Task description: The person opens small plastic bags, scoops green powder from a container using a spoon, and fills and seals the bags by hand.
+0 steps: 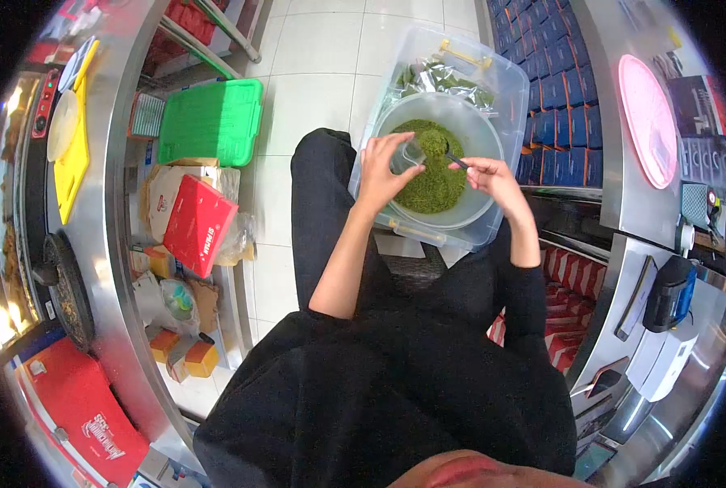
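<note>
A round translucent tub holds a heap of green flakes. Over the tub's left part, my left hand is curled around a small clear cup. My right hand, at the tub's right side, grips the handle of a dark spoon. The spoon's bowl carries green flakes and is beside the cup's opening. Whether the cup has flakes in it is hard to tell. The tub stands in a larger clear plastic box, in front of my knees.
Clear packets lie in the box behind the tub. Blue boxes are stacked on the right shelf. Left are a green-lidded container, a red box and a steel counter. Tiled floor shows between.
</note>
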The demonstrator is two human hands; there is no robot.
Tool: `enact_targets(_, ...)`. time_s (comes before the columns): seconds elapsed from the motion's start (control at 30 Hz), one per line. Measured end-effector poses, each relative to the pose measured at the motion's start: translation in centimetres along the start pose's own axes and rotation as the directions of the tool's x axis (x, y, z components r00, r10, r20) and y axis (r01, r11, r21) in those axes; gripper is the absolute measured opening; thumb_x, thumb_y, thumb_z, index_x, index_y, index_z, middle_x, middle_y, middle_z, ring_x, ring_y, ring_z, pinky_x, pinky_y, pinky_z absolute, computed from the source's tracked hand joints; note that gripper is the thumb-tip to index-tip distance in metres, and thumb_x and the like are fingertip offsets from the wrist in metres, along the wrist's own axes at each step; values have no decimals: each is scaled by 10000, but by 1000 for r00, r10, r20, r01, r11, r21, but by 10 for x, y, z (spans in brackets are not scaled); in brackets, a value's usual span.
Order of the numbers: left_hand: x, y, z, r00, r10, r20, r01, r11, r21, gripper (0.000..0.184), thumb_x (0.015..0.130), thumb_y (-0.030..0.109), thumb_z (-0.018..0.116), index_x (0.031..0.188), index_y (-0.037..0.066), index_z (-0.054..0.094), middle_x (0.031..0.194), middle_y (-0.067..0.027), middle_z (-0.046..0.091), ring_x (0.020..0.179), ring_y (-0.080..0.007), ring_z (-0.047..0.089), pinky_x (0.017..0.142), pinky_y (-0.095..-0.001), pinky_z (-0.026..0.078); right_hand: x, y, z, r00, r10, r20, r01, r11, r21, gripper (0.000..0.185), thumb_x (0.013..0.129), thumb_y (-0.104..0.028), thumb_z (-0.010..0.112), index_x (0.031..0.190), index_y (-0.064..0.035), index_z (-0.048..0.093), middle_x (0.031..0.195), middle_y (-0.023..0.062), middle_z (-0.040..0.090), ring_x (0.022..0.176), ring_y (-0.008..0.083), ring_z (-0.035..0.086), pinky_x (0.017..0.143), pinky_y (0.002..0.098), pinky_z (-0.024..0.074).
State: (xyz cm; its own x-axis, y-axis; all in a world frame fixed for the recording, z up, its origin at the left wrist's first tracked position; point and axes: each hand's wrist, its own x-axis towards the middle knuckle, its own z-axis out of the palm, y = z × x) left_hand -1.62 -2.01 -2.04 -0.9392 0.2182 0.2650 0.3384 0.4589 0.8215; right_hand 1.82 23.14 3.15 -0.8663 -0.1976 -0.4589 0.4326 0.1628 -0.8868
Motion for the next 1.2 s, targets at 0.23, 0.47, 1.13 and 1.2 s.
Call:
enact_targets(0.23, -7, 0, 14, 997, -37, 65, 39, 999, -27, 609, 685, 301, 860, 1236, 161, 639, 1209, -19, 641, 1149, -258, 527, 984, -405, 370, -35, 4, 62, 825, -424, -374, 121, 779, -615, 339, 894, 17, 585, 1205, -64, 695, 770, 112, 595, 716, 233, 597, 722, 343, 493)
enact_targets(0.47, -10, 5, 23, 1000, 14, 20, -12, 997, -79, 656, 662, 314, 863, 1259, 169, 633, 1200, -10, 641, 1123, -253, 523, 957, -397, 361, -35, -14, 89, 530, -644, -551, 107, 696, -710, 267, 836, -84, 706, 1102, -110, 715, 1201, 133, 527, 1166, 354, 473, 969, 450, 386)
enact_targets(1.13, -4, 4, 10, 988, 140, 62, -121, 963, -240, 213, 761, 148, 799, 966, 123, 745, 987, 4, 686, 1010, -210, 552, 909, -353, 429, -22, 20, 65, 796, -375, -475, 423, 906, -7, 483, 826, 96, 697, 1237, -53, 492, 881, 70, 651, 843, 109, 654, 714, 240, 521)
enact_targets(1.2, -5, 6, 7, 982, 130, 136, -106, 980, -170, 141, 783, 147, 780, 915, 128, 737, 964, 7, 680, 1016, -212, 543, 923, -358, 392, -27, 18, 61, 814, -341, -471, 412, 910, 53, 547, 817, 104, 702, 1279, -64, 460, 859, 72, 646, 820, 108, 654, 721, 239, 521)
